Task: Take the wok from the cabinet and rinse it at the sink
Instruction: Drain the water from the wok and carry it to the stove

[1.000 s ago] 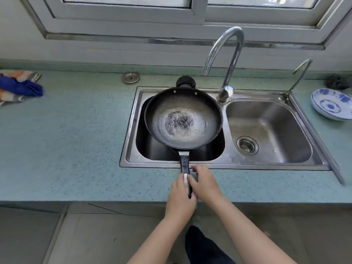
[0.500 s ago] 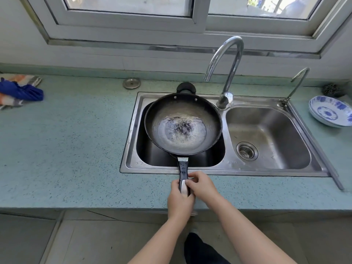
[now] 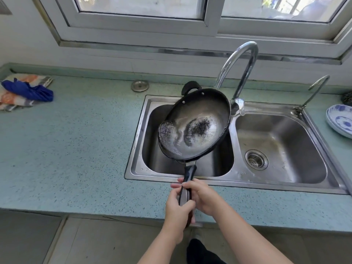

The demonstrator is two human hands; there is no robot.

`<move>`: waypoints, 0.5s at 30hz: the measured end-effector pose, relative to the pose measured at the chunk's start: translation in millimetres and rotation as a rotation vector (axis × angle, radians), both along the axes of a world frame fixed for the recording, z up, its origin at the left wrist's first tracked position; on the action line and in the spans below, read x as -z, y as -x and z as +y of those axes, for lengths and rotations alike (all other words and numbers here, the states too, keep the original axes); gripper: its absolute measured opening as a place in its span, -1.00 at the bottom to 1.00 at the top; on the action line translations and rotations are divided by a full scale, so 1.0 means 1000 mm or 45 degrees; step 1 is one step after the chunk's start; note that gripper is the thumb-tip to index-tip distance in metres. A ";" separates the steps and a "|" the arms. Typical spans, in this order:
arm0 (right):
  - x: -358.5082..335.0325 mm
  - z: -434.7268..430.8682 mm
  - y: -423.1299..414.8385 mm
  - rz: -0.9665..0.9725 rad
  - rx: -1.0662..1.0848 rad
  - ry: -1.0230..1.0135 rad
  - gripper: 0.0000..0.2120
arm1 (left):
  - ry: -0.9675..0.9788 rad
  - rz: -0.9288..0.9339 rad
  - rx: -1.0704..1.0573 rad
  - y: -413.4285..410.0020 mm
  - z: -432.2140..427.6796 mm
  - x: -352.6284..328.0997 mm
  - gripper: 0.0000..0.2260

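A black wok [image 3: 207, 109] with a worn grey inside hangs over the left basin of the steel double sink [image 3: 139, 149]. It is tilted down to the left, and water has pooled against its lower left wall. Its long dark handle [image 3: 189, 173] points toward me. My left hand [image 3: 177, 208] is shut on the handle's near end. My right hand [image 3: 203, 197] is wrapped around the handle just beside and above the left. The tall curved tap [image 3: 242, 73] stands behind the wok's right rim; no water runs from it.
A smaller tap [image 3: 312, 92] rises at the sink's back right. A blue-and-white plate [image 3: 341, 122] lies on the counter at the right, a blue cloth [image 3: 28, 90] on striped towels at the left, a metal lid [image 3: 140, 85] behind the sink. The window frame is above.
The wok was level over the left basin; now it is tipped down to the left and the water in it has slid to that side. Both hands keep their hold on the handle.
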State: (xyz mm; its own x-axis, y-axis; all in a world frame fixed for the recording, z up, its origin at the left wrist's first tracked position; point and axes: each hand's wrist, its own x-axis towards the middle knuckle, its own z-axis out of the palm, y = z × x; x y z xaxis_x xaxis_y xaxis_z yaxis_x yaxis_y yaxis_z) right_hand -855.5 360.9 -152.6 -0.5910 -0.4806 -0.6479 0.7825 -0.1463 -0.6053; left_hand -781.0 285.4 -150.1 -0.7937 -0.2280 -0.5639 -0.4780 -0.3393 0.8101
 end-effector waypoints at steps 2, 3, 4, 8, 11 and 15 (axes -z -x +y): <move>0.000 -0.001 0.002 -0.017 -0.003 0.052 -0.87 | -0.091 0.018 -0.009 0.000 -0.001 -0.001 -0.65; 0.001 -0.001 0.002 -0.014 -0.014 0.077 -0.87 | -0.128 0.018 -0.010 0.000 -0.002 -0.002 -0.63; 0.001 -0.001 0.003 -0.016 -0.022 0.108 -0.88 | -0.158 0.015 -0.009 -0.001 -0.002 -0.002 -0.62; 0.011 0.003 0.004 -0.100 0.029 0.316 -0.64 | -0.258 0.010 0.008 -0.002 -0.004 -0.004 -0.60; 0.017 0.006 0.003 -0.103 0.069 0.405 -0.37 | -0.321 0.002 0.001 -0.002 -0.005 -0.006 -0.61; 0.010 0.004 0.004 -0.099 0.106 0.302 -0.74 | -0.443 -0.007 -0.030 -0.002 -0.005 -0.005 -0.60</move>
